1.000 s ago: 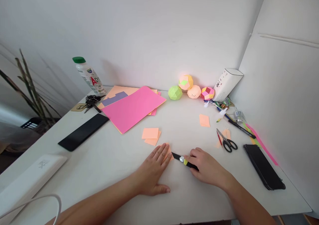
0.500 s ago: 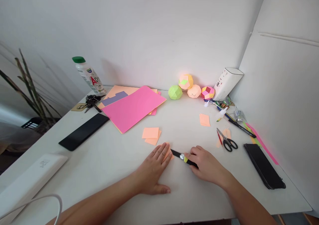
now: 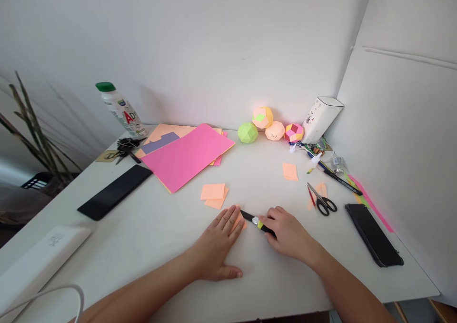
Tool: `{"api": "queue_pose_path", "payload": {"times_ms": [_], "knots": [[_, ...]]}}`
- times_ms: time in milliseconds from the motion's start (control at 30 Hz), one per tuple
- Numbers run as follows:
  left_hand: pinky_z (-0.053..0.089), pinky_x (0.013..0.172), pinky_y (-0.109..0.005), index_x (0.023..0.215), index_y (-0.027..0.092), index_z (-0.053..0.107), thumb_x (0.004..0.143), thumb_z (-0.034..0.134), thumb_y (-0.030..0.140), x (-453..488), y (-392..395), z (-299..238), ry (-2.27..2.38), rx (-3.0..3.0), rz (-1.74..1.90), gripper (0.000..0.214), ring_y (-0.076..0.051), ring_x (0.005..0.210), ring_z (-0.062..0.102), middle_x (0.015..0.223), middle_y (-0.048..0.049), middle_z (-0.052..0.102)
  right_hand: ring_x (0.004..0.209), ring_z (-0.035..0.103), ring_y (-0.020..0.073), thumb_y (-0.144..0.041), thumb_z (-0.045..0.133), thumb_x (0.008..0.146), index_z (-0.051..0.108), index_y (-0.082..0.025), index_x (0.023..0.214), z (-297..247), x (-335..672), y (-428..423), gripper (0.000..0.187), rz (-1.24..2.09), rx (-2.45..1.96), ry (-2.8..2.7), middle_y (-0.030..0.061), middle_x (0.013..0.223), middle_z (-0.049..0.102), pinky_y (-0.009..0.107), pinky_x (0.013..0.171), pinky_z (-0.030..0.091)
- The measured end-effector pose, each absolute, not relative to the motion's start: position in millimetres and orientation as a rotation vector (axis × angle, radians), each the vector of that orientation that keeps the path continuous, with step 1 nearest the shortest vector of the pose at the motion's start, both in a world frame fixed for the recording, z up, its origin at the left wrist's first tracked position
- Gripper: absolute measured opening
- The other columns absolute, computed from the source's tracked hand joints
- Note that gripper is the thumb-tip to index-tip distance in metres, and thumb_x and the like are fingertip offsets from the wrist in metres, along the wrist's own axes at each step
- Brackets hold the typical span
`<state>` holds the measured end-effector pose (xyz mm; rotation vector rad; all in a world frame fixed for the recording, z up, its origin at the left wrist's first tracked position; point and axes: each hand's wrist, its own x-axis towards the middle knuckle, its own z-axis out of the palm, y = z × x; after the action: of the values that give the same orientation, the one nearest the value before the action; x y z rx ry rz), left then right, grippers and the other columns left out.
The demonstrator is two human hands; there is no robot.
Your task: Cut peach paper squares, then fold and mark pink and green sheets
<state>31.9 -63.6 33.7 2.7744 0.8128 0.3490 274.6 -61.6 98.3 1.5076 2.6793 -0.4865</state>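
My left hand (image 3: 217, 247) lies flat on the white table, fingers stretched out and thumb spread. Its fingertips press on a small peach paper piece (image 3: 243, 224), mostly hidden under them. In my right hand (image 3: 287, 232) is a black utility knife (image 3: 247, 216) with a yellow-green part near its grip. The knife lies low over the table, its front end close beside the paper and my left fingertips. Just beyond my left hand, two peach paper pieces (image 3: 213, 191) overlap. Another small stack of peach squares (image 3: 290, 171) sits farther right.
Pink and peach sheets (image 3: 189, 156) lie at the back left near a bottle (image 3: 123, 111). Folded paper balls (image 3: 247, 132) stand against the wall. Scissors (image 3: 323, 204), pens (image 3: 339, 180) and a black case (image 3: 374, 235) are at right. A dark slab (image 3: 114, 192) and white box (image 3: 46, 256) lie left.
The whole view has shifted slightly. My right hand and the utility knife have moved a little left and forward, toward the paper. My left hand stays pressed on the paper.
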Motion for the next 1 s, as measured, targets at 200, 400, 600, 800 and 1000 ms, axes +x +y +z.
{"api": "queue_pose_path", "payload": {"times_ms": [200,400,600,800,1000], "knots": [[0.017,0.111,-0.059,0.152,0.012,-0.004,0.079,0.043,0.079,32,-64,33,0.816,2.774,0.387,0.109,-0.045,0.142,0.005,0.156,-0.0221,-0.004,0.095,0.053,0.0244,-0.013,0.054,0.084,0.057,-0.014,0.129,92,273,-61,0.045,-0.469,1.530,2.715,0.0111,0.099,0.061,0.038,0.083,0.051],[0.017,0.111,-0.060,0.152,0.012,-0.001,0.078,0.044,0.078,32,-63,32,0.806,2.782,0.391,0.109,-0.044,0.142,0.005,0.156,-0.0219,-0.001,0.095,0.052,0.0251,-0.013,0.053,0.084,0.057,-0.012,0.128,89,269,-59,0.045,-0.415,1.546,2.715,0.0117,0.099,0.060,0.038,0.082,0.051],[0.020,0.110,-0.061,0.152,0.014,-0.001,0.080,0.047,0.075,32,-63,31,0.785,2.763,0.415,0.106,-0.045,0.142,0.005,0.156,-0.0214,-0.001,0.096,0.053,0.0251,-0.014,0.052,0.085,0.056,-0.012,0.129,88,272,-55,0.044,-0.353,1.607,2.695,0.0120,0.099,0.061,0.037,0.079,0.051],[0.036,0.107,-0.054,0.150,0.013,0.017,0.090,0.050,0.052,34,-55,30,1.002,2.604,0.440,0.079,-0.037,0.138,0.029,0.151,-0.0203,0.029,0.092,0.051,0.0236,-0.003,0.053,0.080,0.062,-0.020,0.123,101,314,-43,0.047,-0.271,1.591,2.710,0.0085,0.094,0.060,0.036,0.078,0.047],[0.050,0.094,-0.051,0.132,0.014,0.044,0.084,0.058,0.034,37,-51,35,1.181,2.474,0.545,0.054,-0.035,0.125,0.045,0.139,-0.0192,0.043,0.091,0.050,0.0225,0.001,0.053,0.077,0.065,-0.024,0.118,100,321,-46,0.049,-0.310,1.512,2.785,0.0076,0.092,0.059,0.036,0.078,0.046]]}}
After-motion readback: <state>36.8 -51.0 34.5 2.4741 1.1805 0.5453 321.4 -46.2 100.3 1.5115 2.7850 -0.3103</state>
